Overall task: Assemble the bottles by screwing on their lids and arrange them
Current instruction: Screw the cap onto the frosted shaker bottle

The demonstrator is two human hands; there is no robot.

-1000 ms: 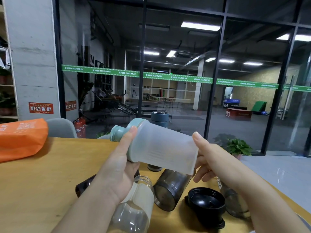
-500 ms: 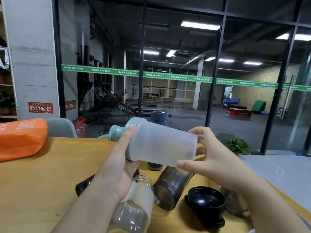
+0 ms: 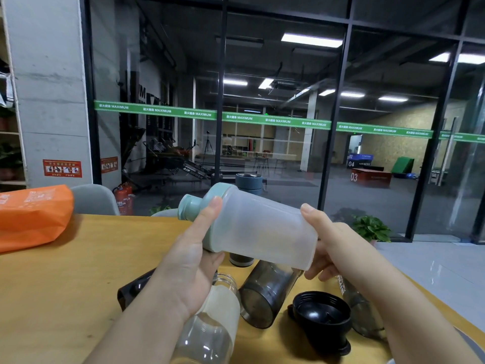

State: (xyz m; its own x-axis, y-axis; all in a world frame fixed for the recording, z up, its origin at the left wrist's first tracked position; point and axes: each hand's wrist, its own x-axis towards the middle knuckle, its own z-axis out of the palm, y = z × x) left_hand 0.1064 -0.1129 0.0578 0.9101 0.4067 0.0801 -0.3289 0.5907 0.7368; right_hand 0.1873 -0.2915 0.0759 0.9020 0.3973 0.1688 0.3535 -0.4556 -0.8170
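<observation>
Frosted shaker bottle (image 3: pixel 259 229), teal lid (image 3: pixel 203 206) on, held sideways above desk (image 3: pixel 78 271): left hand (image 3: pixel 189 261) wraps the lid end, thumb up; right hand (image 3: pixel 333 245) grips the base.

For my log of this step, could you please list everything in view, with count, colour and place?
Shaker bottle: 1, frosted, teal lid on, held above table.
Smoky bottle: 1, dark grey, lying open at table centre.
Clear bottle: 1, white sleeve, lidless, under left wrist.
Black lid: 1, upturned, near right.
Dark bottle: 1, behind right forearm.
Orange bag: 1, far left.
Table: 1, yellow wood.
Potted plant: 1, green, floor.
Left hand: grips lid end.
Right hand: holds base.
</observation>
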